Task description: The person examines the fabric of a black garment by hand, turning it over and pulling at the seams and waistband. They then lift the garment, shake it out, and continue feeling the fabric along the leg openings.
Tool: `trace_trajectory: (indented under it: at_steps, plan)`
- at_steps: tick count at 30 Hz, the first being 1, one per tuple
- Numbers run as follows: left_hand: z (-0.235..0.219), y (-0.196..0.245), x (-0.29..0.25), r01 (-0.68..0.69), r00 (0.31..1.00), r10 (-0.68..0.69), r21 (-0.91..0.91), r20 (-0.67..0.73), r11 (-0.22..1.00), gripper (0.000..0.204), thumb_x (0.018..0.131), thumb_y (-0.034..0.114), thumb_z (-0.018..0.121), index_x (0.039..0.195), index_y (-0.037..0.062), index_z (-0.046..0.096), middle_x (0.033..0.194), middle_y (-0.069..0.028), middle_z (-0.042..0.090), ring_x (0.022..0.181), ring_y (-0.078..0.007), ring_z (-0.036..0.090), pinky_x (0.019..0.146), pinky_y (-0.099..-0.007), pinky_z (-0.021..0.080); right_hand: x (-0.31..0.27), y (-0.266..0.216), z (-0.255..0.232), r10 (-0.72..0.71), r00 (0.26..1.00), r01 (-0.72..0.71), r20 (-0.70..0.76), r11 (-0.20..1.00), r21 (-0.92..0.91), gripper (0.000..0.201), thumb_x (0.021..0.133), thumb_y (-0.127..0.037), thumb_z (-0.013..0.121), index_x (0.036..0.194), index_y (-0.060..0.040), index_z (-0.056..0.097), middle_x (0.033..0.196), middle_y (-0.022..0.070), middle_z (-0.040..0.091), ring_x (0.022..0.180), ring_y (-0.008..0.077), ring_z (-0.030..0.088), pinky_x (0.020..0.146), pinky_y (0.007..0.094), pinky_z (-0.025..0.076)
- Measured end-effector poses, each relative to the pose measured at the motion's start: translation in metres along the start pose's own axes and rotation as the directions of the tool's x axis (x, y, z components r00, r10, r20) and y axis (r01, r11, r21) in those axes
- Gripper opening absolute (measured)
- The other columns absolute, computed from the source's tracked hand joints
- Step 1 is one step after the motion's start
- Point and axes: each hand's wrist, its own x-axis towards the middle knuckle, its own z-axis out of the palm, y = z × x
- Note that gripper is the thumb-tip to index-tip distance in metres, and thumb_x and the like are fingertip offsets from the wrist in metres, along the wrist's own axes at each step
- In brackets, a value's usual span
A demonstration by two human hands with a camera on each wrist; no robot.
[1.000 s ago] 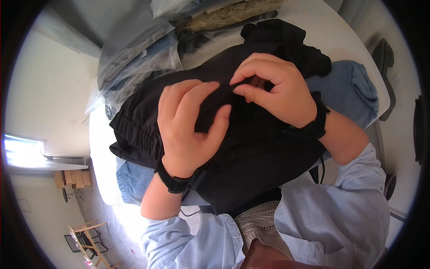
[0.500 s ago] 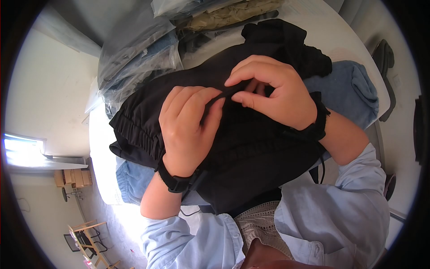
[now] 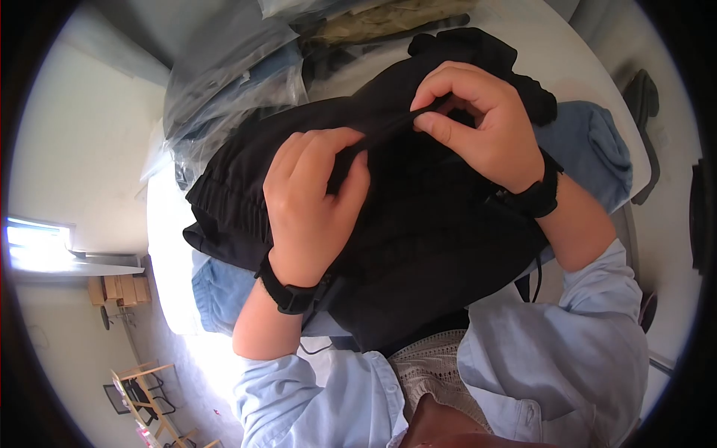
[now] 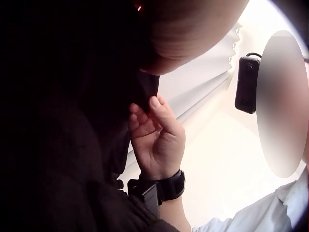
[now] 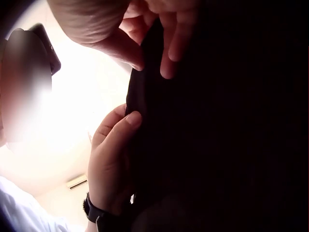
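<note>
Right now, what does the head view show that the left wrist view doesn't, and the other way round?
Only the head view shows the left hand pinching the black garment, the blue denim beneath it, the bagged clothes and the white table. Only the left wrist view shows a ceiling-side background and the black device worn on the head. Both show the right hand pinching a ridge of black fabric, with its wrist strap.

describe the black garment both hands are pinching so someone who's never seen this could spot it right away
Start at the white table, stacked with clothes in clear plastic bags. In front of that stack lies the black garment, spread over blue denim, with the left hand and right hand pinching a raised fold between them. It is the only loose black piece, with a gathered elastic band at its left edge.
</note>
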Motion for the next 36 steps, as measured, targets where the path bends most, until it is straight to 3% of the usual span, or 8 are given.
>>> trace_trajectory:
  at_steps: [4,11,14,16,22,29,31,36]
  plan:
    - [0.002,-0.002,0.0,-0.008,1.0,0.008,-0.015,-0.011,1.0,0.019,0.065,-0.005,0.064,0.082,0.0008,0.058,0.076,-0.0099,0.06,0.066,-0.0269,0.055,0.059,-0.0334,0.044,-0.001,-0.006,0.004,0.128,0.992,-0.13,0.023,0.984,0.126,0.014,0.075,0.0,0.065,0.089,-0.0015,0.063,0.088,0.0048,0.06,0.068,0.01,0.06,0.058,0.0207,0.046]
    - [0.003,-0.003,-0.001,-0.053,0.999,0.053,-0.043,-0.004,0.998,0.021,0.064,-0.005,0.064,0.083,0.001,0.058,0.075,-0.01,0.059,0.066,-0.0263,0.055,0.059,-0.0333,0.044,-0.004,-0.003,0.009,0.087,0.987,-0.096,0.137,0.994,0.055,0.016,0.078,-0.004,0.067,0.093,-0.0033,0.063,0.087,0.0039,0.058,0.068,0.0087,0.06,0.057,0.0188,0.045]
    - [0.001,0.005,0.002,0.018,0.999,-0.015,-0.083,0.029,0.996,0.022,0.065,-0.001,0.068,0.085,0.001,0.059,0.075,-0.0096,0.059,0.065,-0.0254,0.055,0.059,-0.0336,0.044,-0.005,-0.001,0.009,0.102,0.982,-0.113,0.161,0.992,0.063,0.015,0.078,-0.006,0.068,0.092,-0.0035,0.062,0.084,0.0043,0.056,0.065,0.0098,0.058,0.056,0.0205,0.044]
    - [-0.001,0.006,0.002,-0.007,0.999,0.012,-0.097,0.051,0.995,0.022,0.066,0.002,0.071,0.085,0.0015,0.06,0.075,-0.0091,0.059,0.065,-0.0246,0.055,0.058,-0.0334,0.044,-0.005,-0.002,0.009,0.026,0.985,-0.022,0.168,0.999,-0.03,0.014,0.077,-0.006,0.067,0.089,-0.0028,0.06,0.082,0.0051,0.055,0.062,0.0114,0.054,0.055,0.0233,0.043]
    - [0.004,-0.001,-0.001,-0.07,0.997,0.07,-0.03,0.026,0.997,0.015,0.068,0.001,0.07,0.08,0.0021,0.061,0.074,-0.0092,0.059,0.064,-0.0256,0.055,0.056,-0.0334,0.043,-0.006,0.0,0.011,-0.044,0.989,0.048,0.139,0.998,-0.028,0.015,0.077,-0.006,0.066,0.09,-0.003,0.058,0.083,0.0055,0.055,0.062,0.0125,0.053,0.055,0.0242,0.043]
    - [0.005,-0.002,-0.001,-0.101,0.995,0.102,-0.048,0.018,0.994,0.017,0.066,0.001,0.07,0.081,0.0021,0.062,0.073,-0.0087,0.059,0.064,-0.0255,0.055,0.056,-0.0336,0.044,-0.007,-0.01,0.011,0.058,0.986,-0.075,0.155,0.992,0.106,0.016,0.076,-0.003,0.066,0.091,-0.004,0.06,0.085,0.0061,0.056,0.066,0.0131,0.058,0.058,0.0224,0.045]
    - [0.004,-0.002,0.0,-0.116,0.992,0.117,-0.047,0.035,0.992,0.018,0.066,0.0,0.069,0.083,0.0022,0.063,0.073,-0.0091,0.059,0.064,-0.0256,0.056,0.056,-0.034,0.044,-0.006,-0.003,0.012,-0.035,0.982,0.044,0.186,0.998,-0.044,0.015,0.075,-0.002,0.067,0.089,-0.0037,0.061,0.084,0.0058,0.057,0.066,0.0128,0.057,0.058,0.0229,0.045]
    - [0.001,0.003,-0.001,0.005,0.998,-0.005,0.004,0.062,1.0,0.027,0.064,-0.004,0.064,0.089,0.0024,0.061,0.075,-0.0105,0.06,0.066,-0.0268,0.057,0.06,-0.0345,0.046,-0.001,-0.003,0.006,-0.007,0.996,0.015,0.085,0.995,-0.094,0.013,0.076,-0.003,0.066,0.088,-0.0024,0.061,0.08,0.0059,0.057,0.066,0.0131,0.058,0.06,0.0236,0.046]
